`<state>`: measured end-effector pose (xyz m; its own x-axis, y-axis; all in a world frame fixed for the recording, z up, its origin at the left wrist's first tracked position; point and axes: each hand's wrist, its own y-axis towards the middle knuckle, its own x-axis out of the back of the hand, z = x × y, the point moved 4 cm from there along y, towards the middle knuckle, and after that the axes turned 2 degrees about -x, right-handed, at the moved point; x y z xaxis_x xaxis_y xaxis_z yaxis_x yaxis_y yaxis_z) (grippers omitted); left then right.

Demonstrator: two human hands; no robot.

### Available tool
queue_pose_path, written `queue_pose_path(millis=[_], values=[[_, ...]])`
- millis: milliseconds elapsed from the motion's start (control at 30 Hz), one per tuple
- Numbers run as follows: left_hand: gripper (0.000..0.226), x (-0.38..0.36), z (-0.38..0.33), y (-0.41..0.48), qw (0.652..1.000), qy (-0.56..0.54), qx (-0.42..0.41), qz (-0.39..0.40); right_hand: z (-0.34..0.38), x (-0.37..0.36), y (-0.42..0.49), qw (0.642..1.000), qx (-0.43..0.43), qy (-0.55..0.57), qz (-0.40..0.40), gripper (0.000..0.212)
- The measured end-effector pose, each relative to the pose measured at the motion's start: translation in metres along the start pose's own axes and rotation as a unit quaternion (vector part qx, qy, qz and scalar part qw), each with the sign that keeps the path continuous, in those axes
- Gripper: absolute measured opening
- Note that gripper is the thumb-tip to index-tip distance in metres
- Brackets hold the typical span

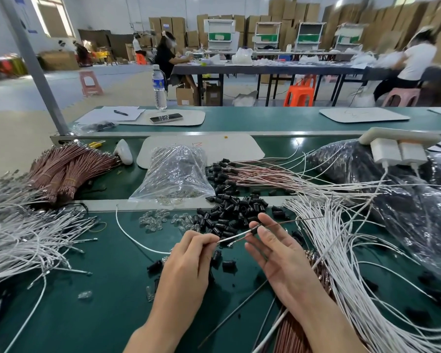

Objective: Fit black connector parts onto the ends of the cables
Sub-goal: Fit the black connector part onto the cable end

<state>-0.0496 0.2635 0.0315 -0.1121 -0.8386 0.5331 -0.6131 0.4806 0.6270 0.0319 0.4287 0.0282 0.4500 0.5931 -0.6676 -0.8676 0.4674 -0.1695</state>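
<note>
My left hand (189, 258) pinches the ends of a white cable (231, 238) and a thin brown one, held out to the right. My right hand (273, 248) holds a small black connector (254, 229) between thumb and fingers, with a brown cable (285, 222) running out of it to the right. The connector sits at the tips of the cables from the left hand. Behind the hands lies a pile of loose black connectors (227, 215) on the green mat (99, 289).
White cables (23, 240) fan out at left, more white cables (354, 263) at right. Brown cable bundles (66, 166) lie far left; finished brown cables with connectors (252, 171) lie centre. A clear bag (175, 171), clear small parts (154, 220) and a black-filled bag (405, 194) stand behind.
</note>
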Motion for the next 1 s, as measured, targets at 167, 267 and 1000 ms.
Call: queue_pose_path(millis=[167,267,1000], values=[[0.012,0.002,-0.001,0.001,1.0,0.002,-0.013,-0.016,-0.002,0.0,0.0,1.0,-0.014,0.019,0.0,0.04],[0.013,0.002,-0.002,0.001,1.0,0.009,-0.023,-0.014,-0.002,0.0,0.0,0.999,-0.018,0.038,0.0,0.039],[0.028,-0.004,-0.002,-0.001,0.998,-0.015,-0.015,0.063,-0.012,-0.011,-0.005,0.995,-0.027,-0.089,0.032,0.026]])
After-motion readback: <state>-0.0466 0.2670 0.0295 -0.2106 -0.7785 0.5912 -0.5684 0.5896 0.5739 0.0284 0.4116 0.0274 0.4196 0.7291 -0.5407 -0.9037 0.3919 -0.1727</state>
